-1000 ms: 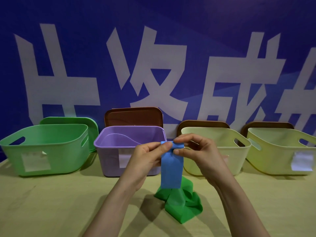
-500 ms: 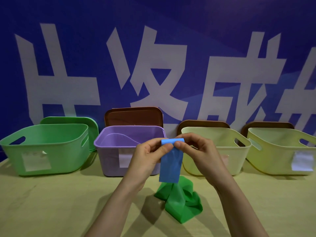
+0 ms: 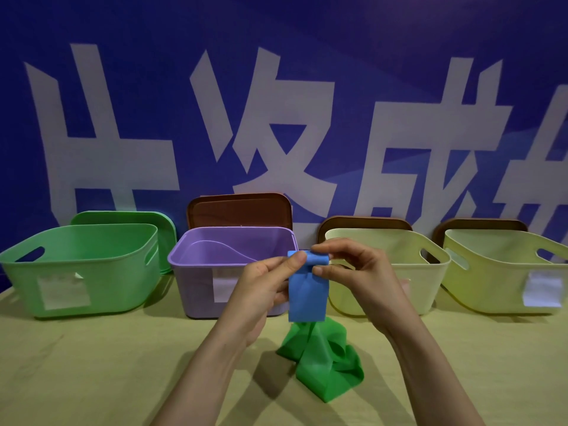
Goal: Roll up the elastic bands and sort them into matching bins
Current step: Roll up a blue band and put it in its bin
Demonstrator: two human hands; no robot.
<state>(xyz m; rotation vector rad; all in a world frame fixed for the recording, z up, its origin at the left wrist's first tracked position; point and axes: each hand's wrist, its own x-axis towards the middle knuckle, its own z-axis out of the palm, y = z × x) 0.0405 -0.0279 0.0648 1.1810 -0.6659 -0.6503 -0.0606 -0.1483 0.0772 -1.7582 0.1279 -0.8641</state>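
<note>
We see a blue band (image 3: 307, 290) held up in the air at the centre, in front of the gap between a purple bin (image 3: 193, 287) and a pale yellow bin (image 3: 430, 284). It is a flat, matte strip of stretchy material. Its top end is wound into a small tight roll, and the rest hangs straight down as a smooth rectangle. The left hand (image 3: 261, 290) pinches the left end of the roll between thumb and fingers. The right hand (image 3: 365, 278) pinches the right end, with a fingertip over the top and the thumb beneath. The strip's lower edge hangs just at the top of a green band (image 3: 322, 367), which lies crumpled in loose folds on the yellow-green table (image 3: 92, 364), in front of the bins.

Four bins stand in a row along the back of the table: a green bin (image 3: 123, 281) at the left, then the purple bin, the pale yellow bin, and a second pale yellow bin (image 3: 491, 281) at the right. White labels (image 3: 64, 290) show on the green, purple and far-right bins. Lids (image 3: 239, 210) lean behind the bins against a blue banner (image 3: 307, 41) with large white characters.

Compared with a second ago, the roll is thicker and the hanging part is shorter. Its lower edge then overlapped the green band and now ends at that band's top. The hands stay in the same place, and the green band has not moved.
</note>
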